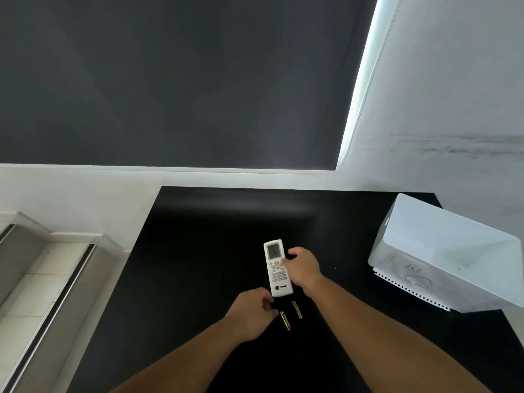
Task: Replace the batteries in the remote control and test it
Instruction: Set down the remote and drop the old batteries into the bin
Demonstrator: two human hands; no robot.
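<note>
A white remote control (pixel 277 268) with a small screen and grey buttons lies face up on the black table (pixel 198 251). My right hand (pixel 303 268) grips its right side, thumb on the buttons. My left hand (pixel 251 316) hovers just below the remote's near end, fingers curled with nothing visible in them, close to the left one of two batteries. One battery (pixel 285 320) lies by my left fingertips. The other battery (pixel 297 309) lies slightly to its right, just below the remote.
A white box (pixel 448 251) sits on a spiral notebook (pixel 411 290) at the table's right side. A white wall and a dark blind rise behind the table. Pale steps with metal edging (pixel 56 279) run along the left.
</note>
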